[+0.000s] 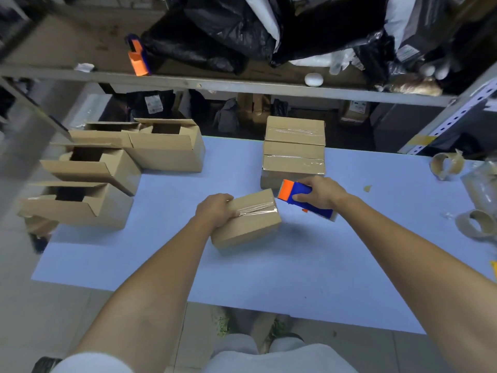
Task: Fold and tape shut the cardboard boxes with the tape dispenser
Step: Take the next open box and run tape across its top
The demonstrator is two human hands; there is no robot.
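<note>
Cardboard open boxes point(80, 189) crowd the blue table's point(269, 278) left edge; mid-table the left hand point(215, 210) grips a taped box point(252, 224). Just right of it the right hand point(321, 195) clasps the tape dispenser point(293, 191), near the stacked taped boxes point(294, 152); bare tabletop lies along the near edge.

Nothing legible from here: the white label point(152, 104) on the black parcel point(137, 102) and another label on the brown carton point(347, 114), beyond the tabletop's far edge, are blurred.
</note>
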